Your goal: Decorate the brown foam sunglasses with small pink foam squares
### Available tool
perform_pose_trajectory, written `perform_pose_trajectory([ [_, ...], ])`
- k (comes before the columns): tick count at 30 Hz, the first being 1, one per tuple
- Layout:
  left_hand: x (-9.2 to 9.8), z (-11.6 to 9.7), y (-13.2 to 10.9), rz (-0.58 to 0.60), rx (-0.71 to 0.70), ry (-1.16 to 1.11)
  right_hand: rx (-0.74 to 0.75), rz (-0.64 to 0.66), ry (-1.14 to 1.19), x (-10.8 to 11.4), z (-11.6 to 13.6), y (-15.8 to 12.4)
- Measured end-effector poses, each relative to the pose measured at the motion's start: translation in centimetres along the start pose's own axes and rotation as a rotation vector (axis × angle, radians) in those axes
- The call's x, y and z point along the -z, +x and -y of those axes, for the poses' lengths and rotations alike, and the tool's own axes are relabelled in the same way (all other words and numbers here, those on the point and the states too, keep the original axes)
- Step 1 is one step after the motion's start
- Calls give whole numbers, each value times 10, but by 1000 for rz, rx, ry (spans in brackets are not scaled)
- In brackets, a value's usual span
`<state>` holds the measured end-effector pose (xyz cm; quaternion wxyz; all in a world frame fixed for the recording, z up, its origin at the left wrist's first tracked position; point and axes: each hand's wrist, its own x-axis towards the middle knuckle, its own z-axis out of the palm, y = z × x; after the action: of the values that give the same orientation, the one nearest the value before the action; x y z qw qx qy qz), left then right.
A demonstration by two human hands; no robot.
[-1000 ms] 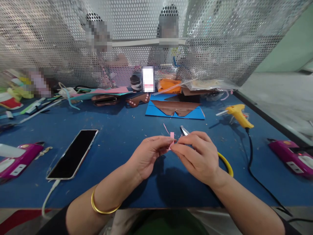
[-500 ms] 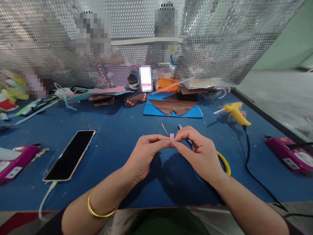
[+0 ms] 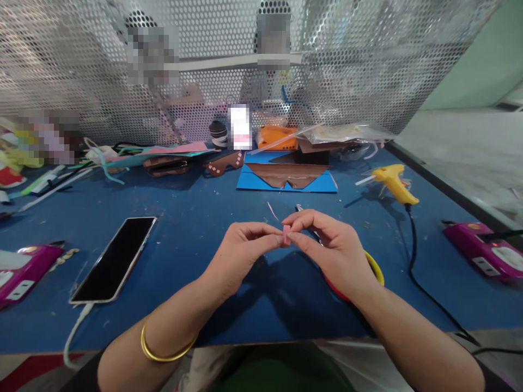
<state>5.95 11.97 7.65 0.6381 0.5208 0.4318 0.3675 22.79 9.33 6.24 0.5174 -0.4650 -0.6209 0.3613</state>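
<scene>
Between my fingertips, above the middle of the blue table, is a small pink strip of paper or foam point(image 3: 286, 235). My left hand point(image 3: 247, 250) pinches it from the left, thumb against forefinger. From the other side my right hand point(image 3: 329, 247) grips it as well, its forefinger bent over the top. Under my right hand lie scissors with red and yellow handles point(image 3: 375, 268), partly covered by the hand and wrist. A thin pink sliver point(image 3: 272, 210) rests on the table just beyond my fingers.
A yellow glue gun point(image 3: 394, 182) lies at right, its cord running to the front edge. Blue card with a brown cut-out point(image 3: 288, 175) sits ahead. A charging phone point(image 3: 116, 258) is at left. Magenta power strips point(image 3: 484, 247) flank both sides. A perforated metal screen point(image 3: 220, 38) stands behind.
My right forefinger has moved left over the top of the pink strip, and less of the strip stands up above my fingers. The view has shifted slightly.
</scene>
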Motion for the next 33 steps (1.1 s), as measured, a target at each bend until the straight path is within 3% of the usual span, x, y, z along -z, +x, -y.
perform_pose_trajectory([
  [12,4,-2,-1,51,-35,202,-87,-9,-5,-1,1,0],
  [33,5,-2,0,80,-21,193,-142,-36,-1,-2,2,-1],
])
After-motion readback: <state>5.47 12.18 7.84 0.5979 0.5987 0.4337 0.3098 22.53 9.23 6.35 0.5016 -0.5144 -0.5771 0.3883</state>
